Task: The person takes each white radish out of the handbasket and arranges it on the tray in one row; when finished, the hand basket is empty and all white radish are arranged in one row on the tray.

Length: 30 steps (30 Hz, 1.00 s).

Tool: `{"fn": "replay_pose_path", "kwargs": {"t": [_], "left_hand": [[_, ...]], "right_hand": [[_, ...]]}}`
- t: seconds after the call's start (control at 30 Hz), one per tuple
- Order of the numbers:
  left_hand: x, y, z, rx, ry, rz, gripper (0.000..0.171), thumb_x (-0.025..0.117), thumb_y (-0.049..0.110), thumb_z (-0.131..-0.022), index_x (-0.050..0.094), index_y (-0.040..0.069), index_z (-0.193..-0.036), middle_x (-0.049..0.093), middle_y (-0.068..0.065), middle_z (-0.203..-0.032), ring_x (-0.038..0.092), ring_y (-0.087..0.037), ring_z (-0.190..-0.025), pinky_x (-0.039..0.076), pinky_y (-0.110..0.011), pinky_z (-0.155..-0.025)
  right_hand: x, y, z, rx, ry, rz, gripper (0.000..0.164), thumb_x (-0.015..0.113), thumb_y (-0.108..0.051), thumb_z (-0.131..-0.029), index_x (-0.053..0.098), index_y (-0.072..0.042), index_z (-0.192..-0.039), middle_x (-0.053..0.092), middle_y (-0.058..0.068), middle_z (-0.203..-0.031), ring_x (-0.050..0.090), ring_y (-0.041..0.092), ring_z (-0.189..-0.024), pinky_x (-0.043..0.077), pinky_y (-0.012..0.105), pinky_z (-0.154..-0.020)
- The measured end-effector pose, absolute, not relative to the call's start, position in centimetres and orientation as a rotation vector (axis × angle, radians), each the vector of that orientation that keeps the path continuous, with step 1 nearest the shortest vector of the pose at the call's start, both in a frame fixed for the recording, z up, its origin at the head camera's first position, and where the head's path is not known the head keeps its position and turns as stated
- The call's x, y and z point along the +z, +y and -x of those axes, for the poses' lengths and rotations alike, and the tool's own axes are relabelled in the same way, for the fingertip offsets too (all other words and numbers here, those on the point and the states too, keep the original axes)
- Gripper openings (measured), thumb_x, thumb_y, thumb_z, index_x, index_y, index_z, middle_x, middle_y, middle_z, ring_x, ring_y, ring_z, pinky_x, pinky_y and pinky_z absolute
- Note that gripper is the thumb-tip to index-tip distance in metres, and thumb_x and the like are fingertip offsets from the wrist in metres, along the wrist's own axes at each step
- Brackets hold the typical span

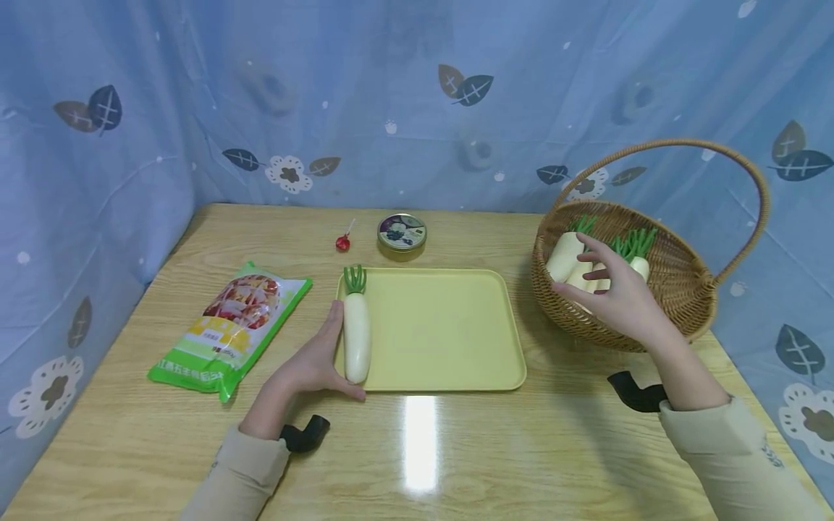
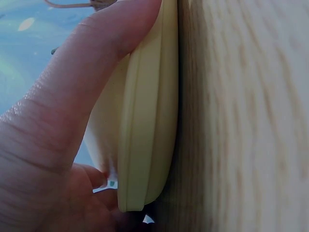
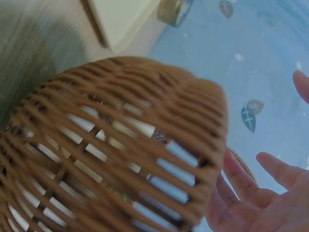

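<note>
One long white, green-topped radish (image 1: 357,336) lies by the left edge of the flat yellow tray (image 1: 443,329), beside the spread left hand (image 1: 314,364), and the right hand (image 1: 615,295), fingers apart over the brown woven basket (image 1: 680,289), seems to be choosing another, so should pinch next.

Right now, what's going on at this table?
A person's left hand rests against the near left corner of a yellow tray, where one white radish lies along the left side. Their right hand, fingers spread and holding nothing, is at a wicker basket with more radishes in it. A green-edged food bag lies left of the tray.
</note>
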<state>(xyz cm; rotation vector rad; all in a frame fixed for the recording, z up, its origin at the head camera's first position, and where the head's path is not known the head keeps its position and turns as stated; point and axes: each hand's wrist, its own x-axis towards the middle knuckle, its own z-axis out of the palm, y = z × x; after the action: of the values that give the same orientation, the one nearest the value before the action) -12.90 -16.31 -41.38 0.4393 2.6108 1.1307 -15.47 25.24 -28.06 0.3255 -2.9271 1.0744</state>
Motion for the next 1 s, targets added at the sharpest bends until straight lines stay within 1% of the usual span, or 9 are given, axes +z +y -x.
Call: {"fn": "replay_pose_path", "kwargs": {"t": [0.2, 0.5, 0.73, 1.0], "left_hand": [[-41.4, -16.3, 13.0, 1.121, 2.611, -0.435, 0.151, 0.090, 0.042, -0.044, -0.016, -0.001, -0.142, -0.016, -0.021, -0.149, -0.007, -0.032, -0.136, 0.010, -0.048, -0.109], [-41.3, -16.3, 12.9, 1.117, 2.609, -0.433, 0.151, 0.090, 0.042, -0.044, -0.017, -0.001, -0.142, -0.017, -0.020, -0.149, -0.008, -0.032, -0.136, 0.010, -0.048, -0.109], [-41.3, -16.3, 12.8, 1.130, 2.601, -0.424, 0.150, 0.090, 0.040, -0.045, -0.017, 0.000, -0.142, -0.016, -0.020, -0.149, -0.008, -0.032, -0.136, 0.010, -0.049, -0.109], [-41.3, -16.3, 12.9, 1.130, 2.603, -0.425, 0.150, 0.090, 0.040, -0.045, -0.017, 0.000, -0.142, -0.016, -0.020, -0.149, -0.008, -0.032, -0.136, 0.009, -0.049, -0.109]], "right_hand": [[-28.3, 26.1, 15.6, 1.069, -2.915, -0.329, 0.083, 0.064, -0.035, -0.085, 0.014, -0.015, -0.148, 0.038, 0.026, -0.131, 0.044, 0.045, -0.108, 0.044, 0.055, -0.079], [-28.6, 27.3, 15.8, 1.008, -2.960, -0.311, 0.083, 0.063, -0.032, -0.086, 0.011, -0.013, -0.148, 0.036, 0.029, -0.131, 0.043, 0.050, -0.107, 0.044, 0.058, -0.078], [-29.0, 28.3, 15.9, 0.945, -2.985, -0.263, 0.084, 0.062, -0.036, -0.086, 0.011, -0.013, -0.148, 0.037, 0.030, -0.130, 0.043, 0.050, -0.106, 0.044, 0.059, -0.078], [-29.3, 29.2, 16.1, 0.905, -2.997, -0.245, 0.085, 0.062, -0.039, -0.086, 0.010, -0.010, -0.148, 0.037, 0.032, -0.130, 0.043, 0.050, -0.105, 0.041, 0.060, -0.075]]}}
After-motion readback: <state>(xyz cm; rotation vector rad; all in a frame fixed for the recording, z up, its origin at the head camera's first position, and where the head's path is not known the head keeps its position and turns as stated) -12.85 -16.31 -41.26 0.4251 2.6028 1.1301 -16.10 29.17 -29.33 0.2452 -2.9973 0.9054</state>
